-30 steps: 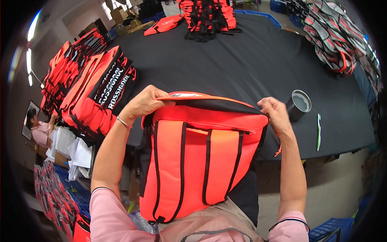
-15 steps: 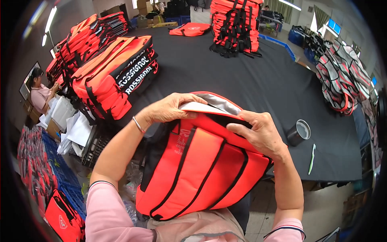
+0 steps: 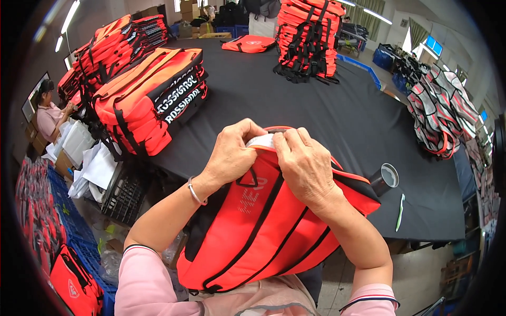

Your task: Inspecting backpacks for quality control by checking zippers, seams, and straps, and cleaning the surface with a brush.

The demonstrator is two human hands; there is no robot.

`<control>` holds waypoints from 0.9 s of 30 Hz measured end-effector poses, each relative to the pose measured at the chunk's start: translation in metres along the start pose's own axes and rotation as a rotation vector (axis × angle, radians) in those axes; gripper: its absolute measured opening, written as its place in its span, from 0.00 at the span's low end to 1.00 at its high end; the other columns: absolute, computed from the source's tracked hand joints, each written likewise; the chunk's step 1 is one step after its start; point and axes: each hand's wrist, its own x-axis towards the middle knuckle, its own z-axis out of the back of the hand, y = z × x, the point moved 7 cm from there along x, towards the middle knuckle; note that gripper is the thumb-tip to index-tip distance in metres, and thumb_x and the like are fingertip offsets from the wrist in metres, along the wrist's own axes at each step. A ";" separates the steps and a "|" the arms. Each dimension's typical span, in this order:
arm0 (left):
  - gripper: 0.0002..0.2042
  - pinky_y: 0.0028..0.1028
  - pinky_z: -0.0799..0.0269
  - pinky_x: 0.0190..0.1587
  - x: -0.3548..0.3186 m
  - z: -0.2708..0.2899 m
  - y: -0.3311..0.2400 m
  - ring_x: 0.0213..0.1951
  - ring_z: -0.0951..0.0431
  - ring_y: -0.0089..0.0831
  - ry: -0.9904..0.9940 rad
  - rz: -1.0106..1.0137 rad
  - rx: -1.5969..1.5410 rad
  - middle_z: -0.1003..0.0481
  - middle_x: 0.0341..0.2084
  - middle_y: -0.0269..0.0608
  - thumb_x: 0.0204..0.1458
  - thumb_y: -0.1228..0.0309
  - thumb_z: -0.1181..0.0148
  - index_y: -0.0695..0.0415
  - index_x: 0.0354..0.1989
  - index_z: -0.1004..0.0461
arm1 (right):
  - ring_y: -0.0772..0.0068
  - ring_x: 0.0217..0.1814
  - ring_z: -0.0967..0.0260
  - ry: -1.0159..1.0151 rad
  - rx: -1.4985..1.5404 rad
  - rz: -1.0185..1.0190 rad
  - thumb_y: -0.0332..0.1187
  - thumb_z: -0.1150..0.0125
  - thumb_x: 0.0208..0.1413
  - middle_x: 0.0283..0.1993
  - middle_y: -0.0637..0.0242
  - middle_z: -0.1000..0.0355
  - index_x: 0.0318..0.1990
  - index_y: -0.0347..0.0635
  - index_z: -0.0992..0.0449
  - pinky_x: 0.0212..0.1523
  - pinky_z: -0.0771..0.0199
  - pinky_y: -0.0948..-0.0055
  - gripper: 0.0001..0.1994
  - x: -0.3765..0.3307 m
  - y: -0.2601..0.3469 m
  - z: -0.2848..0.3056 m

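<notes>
A red backpack (image 3: 279, 231) with black piping leans between my body and the table edge, its top toward the table. My left hand (image 3: 232, 152) pinches the rim of the bag's opening at the left. Close beside it, my right hand (image 3: 305, 168) has its fingers closed on the same rim. A pale strip of lining or sheet (image 3: 262, 141) shows between the two hands. The fingertips are partly hidden by the rim. Right of the bag stand a dark cup (image 3: 385, 179) and a green-and-white toothbrush (image 3: 400, 212).
The table has a black cloth (image 3: 247, 95). Stacked red bags (image 3: 137, 113) stand at its left, another stack (image 3: 308, 39) at the back, grey-and-red pieces (image 3: 443, 110) at the right. Blue crates (image 3: 79, 237) line the lower left, and a person (image 3: 50, 116) works beyond.
My right hand has moved left along the rim, up close to my left hand. The opening has narrowed, and the bag's right top corner now sticks out toward the cup.
</notes>
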 end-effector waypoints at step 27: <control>0.23 0.24 0.28 0.51 -0.040 -0.048 -0.033 0.42 0.22 0.22 0.660 0.416 -0.581 0.20 0.40 0.38 0.43 0.74 0.27 0.67 0.49 0.24 | 0.89 0.19 0.46 0.303 1.184 -0.590 0.42 0.37 0.60 0.14 0.73 0.35 0.22 0.33 0.21 0.18 0.43 0.77 0.21 -0.020 -0.064 -0.005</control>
